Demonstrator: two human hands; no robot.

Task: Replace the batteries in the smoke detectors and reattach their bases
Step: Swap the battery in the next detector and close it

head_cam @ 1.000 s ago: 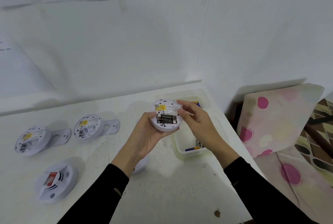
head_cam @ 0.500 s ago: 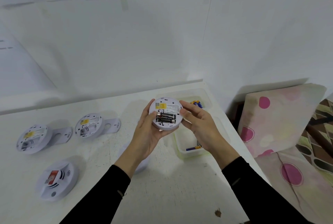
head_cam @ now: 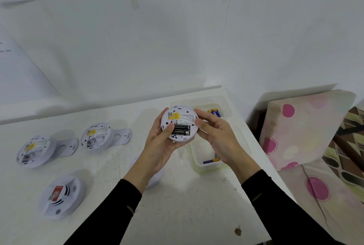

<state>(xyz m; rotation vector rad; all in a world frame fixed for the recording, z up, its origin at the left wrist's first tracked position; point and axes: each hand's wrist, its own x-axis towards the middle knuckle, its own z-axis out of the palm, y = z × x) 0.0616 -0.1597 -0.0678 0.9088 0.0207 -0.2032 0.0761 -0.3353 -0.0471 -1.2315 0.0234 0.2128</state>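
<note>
White smoke detector point(head_cam: 180, 117) is gripped back-up at its rim by left hand point(head_cam: 159, 144) and right hand point(head_cam: 215, 136), likely so batteries point(head_cam: 182, 129) can be pressed in.

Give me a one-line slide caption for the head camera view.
Left hand and right hand grip an upturned smoke detector, black batteries seated in its bay, over a white table.

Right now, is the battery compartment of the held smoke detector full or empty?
Not empty: black batteries lie in the open compartment of the smoke detector; the thumb of the left hand covers one end.
</note>
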